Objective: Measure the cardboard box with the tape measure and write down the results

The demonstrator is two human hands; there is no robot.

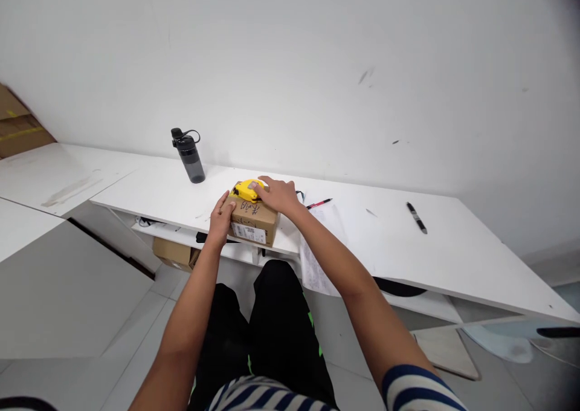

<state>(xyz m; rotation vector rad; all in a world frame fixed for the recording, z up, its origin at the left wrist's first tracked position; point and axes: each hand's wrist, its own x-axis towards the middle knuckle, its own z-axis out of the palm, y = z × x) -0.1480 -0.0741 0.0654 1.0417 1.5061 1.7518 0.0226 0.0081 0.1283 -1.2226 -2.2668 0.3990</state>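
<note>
A small cardboard box (254, 219) with handwriting on top and a white label on its front side sits near the front edge of the white desk. My left hand (221, 217) grips its left side, thumb over the top edge. On top of the box, my right hand (277, 194) is closed around a yellow tape measure (247, 190), which lies along the far part of the box. Whether any blade is pulled out, I cannot tell. Part of a black strap shows beyond my right wrist.
A dark water bottle (189, 160) stands behind and left of the box. To the right are a red and black pen (319, 203), paper sheets (319, 266) hanging over the edge, and a black marker (415, 217). Below, a shelf and another carton (172, 252). The wall closes the back.
</note>
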